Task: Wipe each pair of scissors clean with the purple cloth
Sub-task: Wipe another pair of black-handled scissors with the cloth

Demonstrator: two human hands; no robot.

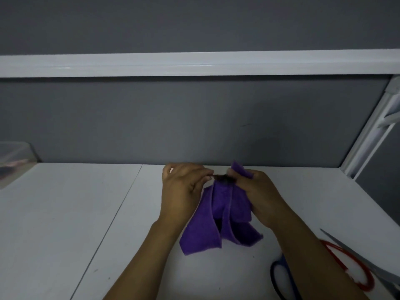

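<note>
White table (65,213) with purple cloth (218,215) held above it in both hands.
The cloth hangs in loose folds below the grip. The right hand (262,195) clasps its bunched top. The left hand (184,187) pinches a small dark item (225,180) protruding from the bunch, too blurred to identify. Red-handled scissors (356,257) and blue-handled scissors (284,264) lie right of the grip, nearer the person. Tabletop runs left to a clear container (15,156).
</note>
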